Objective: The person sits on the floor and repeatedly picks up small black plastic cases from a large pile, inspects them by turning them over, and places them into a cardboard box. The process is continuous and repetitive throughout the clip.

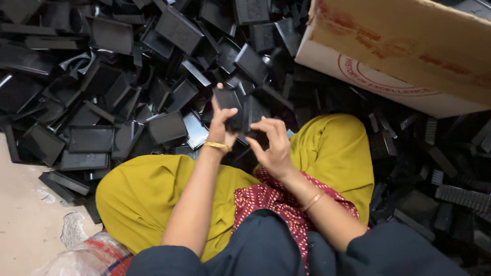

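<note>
Left hand (221, 128) grasping small black plastic tray (228, 99); right hand (273, 145) fingers curled on its edge; heap of black trays (102, 102) around; cardboard box (404, 51) near.

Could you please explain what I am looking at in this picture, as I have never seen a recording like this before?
The one picture comes from a camera on a person's head, looking down at their own lap and two bare hands. The person sits on the floor in yellow clothing. The left hand holds a small black plastic part, and the right hand works at it with its fingers. A big pile of black plastic trays and parts lies around them. A cardboard box stands at the upper right, and a plastic bag at the lower left.
</note>
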